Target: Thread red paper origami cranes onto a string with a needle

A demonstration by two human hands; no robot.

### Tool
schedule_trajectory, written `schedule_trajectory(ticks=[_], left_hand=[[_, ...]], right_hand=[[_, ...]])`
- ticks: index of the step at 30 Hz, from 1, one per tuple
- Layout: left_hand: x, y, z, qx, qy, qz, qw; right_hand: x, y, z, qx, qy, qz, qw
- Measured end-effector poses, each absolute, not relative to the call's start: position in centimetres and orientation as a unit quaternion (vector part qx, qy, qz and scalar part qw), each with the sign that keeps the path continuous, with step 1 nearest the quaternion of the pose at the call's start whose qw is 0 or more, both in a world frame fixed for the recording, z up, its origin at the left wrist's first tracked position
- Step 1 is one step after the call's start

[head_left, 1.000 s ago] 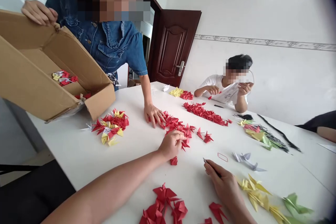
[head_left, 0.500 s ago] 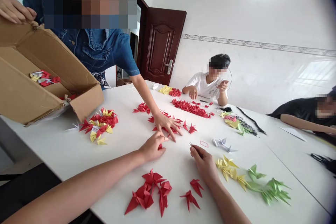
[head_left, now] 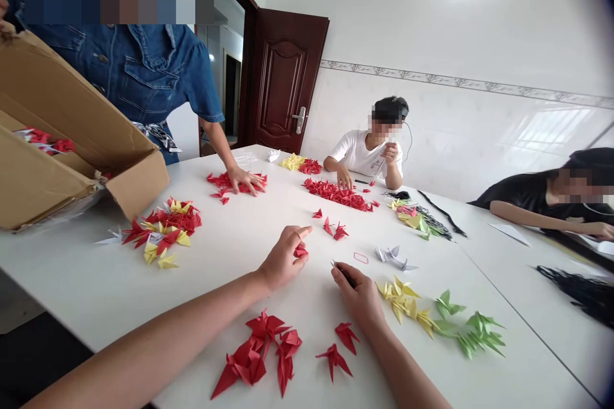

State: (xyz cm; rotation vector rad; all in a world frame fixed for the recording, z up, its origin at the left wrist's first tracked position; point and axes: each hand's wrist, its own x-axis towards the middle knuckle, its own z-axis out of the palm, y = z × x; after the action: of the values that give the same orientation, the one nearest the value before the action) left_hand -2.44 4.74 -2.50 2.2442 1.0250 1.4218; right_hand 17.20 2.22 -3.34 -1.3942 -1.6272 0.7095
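Left of the small red outline (head_left: pixel 361 258) on the desk (head_left: pixel 480 390), the left hand (head_left: pixel 283 259) pinches a red paper crane (head_left: pixel 300 251) between its thumb and bent fingers. Just beside that outline, on its near left side, the right hand (head_left: pixel 359 297) is closed around a slim dark tool (head_left: pixel 347 275). Nearer than the outline lie 2 separate red cranes (head_left: pixel 334 362), and white cranes (head_left: pixel 394 258) lie just to its right.

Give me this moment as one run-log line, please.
left hand: at red paper crane | right hand: holding thin pointed tool | beside right hand: yellow cranes | co-worker's hand: on red crane pile
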Motion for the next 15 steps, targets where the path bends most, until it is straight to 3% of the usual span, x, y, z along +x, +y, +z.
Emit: schedule_trajectory(ticks=[6,15], left_hand=[[-1.1,3.7,-3.0,0.841,0.273,0.455,0.106],[-1.3,2.8,-2.8,0.874,0.219,0.429,0.072]], right_hand=[[16.0,1.5,-2.8,-0.501,-0.664,0.294,0.472],[15.1,1.3,-2.5,-0.457,-0.698,0.321,0.449]])
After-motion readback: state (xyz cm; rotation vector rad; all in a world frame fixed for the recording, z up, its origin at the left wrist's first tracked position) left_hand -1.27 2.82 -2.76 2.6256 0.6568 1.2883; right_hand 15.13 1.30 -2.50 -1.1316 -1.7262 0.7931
